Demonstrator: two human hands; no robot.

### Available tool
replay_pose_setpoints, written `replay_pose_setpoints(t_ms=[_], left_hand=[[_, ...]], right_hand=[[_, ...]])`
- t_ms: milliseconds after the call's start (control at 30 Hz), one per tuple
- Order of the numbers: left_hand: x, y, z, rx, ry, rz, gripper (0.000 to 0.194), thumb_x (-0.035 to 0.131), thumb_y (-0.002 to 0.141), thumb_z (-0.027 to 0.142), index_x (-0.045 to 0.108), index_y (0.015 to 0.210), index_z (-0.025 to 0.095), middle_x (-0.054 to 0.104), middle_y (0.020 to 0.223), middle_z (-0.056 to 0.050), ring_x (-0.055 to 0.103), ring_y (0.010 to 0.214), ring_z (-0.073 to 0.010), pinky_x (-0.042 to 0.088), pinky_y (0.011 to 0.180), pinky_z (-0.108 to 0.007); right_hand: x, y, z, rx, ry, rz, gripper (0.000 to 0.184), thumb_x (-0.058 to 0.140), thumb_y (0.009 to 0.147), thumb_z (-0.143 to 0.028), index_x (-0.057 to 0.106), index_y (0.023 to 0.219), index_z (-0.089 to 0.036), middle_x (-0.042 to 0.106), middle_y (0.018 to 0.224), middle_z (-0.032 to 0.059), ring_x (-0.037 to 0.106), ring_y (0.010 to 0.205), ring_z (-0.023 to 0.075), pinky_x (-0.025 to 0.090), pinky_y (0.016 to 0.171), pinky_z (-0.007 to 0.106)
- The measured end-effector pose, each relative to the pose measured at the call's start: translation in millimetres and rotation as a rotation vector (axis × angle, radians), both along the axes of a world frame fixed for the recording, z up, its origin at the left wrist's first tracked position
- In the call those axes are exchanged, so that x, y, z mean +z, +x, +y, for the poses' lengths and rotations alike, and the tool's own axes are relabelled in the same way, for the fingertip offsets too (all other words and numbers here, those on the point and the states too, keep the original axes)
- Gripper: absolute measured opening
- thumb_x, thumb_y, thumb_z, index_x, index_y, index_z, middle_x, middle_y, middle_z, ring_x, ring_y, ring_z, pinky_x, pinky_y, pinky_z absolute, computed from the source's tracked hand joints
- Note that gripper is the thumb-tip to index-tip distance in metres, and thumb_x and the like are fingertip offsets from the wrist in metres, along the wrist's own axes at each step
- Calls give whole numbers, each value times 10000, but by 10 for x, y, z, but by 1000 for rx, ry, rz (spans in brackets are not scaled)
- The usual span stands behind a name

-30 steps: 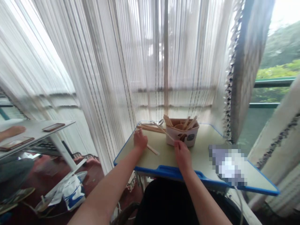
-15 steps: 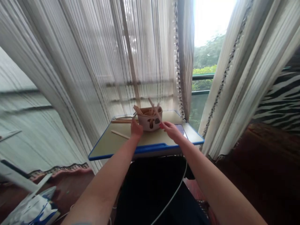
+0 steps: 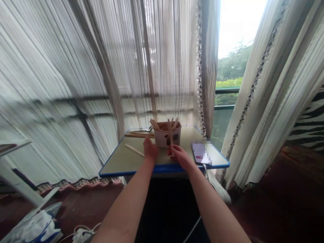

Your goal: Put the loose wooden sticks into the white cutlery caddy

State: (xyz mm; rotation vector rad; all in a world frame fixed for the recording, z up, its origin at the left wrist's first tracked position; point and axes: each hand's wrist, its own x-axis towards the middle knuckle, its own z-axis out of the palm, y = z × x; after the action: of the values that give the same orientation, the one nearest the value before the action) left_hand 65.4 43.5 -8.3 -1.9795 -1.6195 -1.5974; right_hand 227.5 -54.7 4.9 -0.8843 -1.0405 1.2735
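Note:
A white paper tub [image 3: 162, 138] with a dark print stands on the small table [image 3: 116, 162]. Several pale wooden sticks lean out over its rim. My right hand [image 3: 180, 156] is closed at the tub's front, pinching thin wooden chopsticks [image 3: 170, 133] that point upward before the print. At the tub's left side my left hand [image 3: 150, 148] is closed, its fingertips partly hidden; what it holds, if anything, cannot be made out. A pale wooden stick [image 3: 134, 150] lies on the table left of that hand. Behind it are brown chopsticks [image 3: 138, 135] and metal cutlery [image 3: 141, 130].
A phone [image 3: 201, 152] with a white cable lies at the table's right side. Sheer curtains [image 3: 162, 60] hang right behind the table. At lower left are a white shelf frame [image 3: 22, 184] and a plastic bag [image 3: 35, 227] on the floor.
My right hand has moved left, to the tub's front, and the chopsticks in it now stand more upright. The camera view has shifted, showing the phone fully.

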Motion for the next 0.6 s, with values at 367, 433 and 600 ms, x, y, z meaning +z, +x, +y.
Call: replay_pose_setpoints(t_ms=[367,433,600], left_hand=[[4,-40,0,8,-26,-16,462,399,648,16,485,1095,92,570,1006,-140,526,1009,-244,422,934,-390],[8,-42,-19,7,-30,-24,442,402,648,21,491,1075,92,569,995,-141,527,1000,-245,424,927,-388],[2,-38,-46,-22,-31,19,429,420,654,34,485,1075,90,558,1002,-154,524,1001,-255,427,917,-396]], right_hand=[[-168,40,132,-44,13,119,341,708,652,-437,587,872,-208,678,793,26,636,703,157,481,684,306],[-170,50,140,-54,15,151,354,709,649,-439,586,885,-206,686,829,39,646,771,172,483,715,317],[-154,89,119,-71,51,268,393,722,642,-405,586,955,-212,694,922,53,627,946,183,464,819,334]])
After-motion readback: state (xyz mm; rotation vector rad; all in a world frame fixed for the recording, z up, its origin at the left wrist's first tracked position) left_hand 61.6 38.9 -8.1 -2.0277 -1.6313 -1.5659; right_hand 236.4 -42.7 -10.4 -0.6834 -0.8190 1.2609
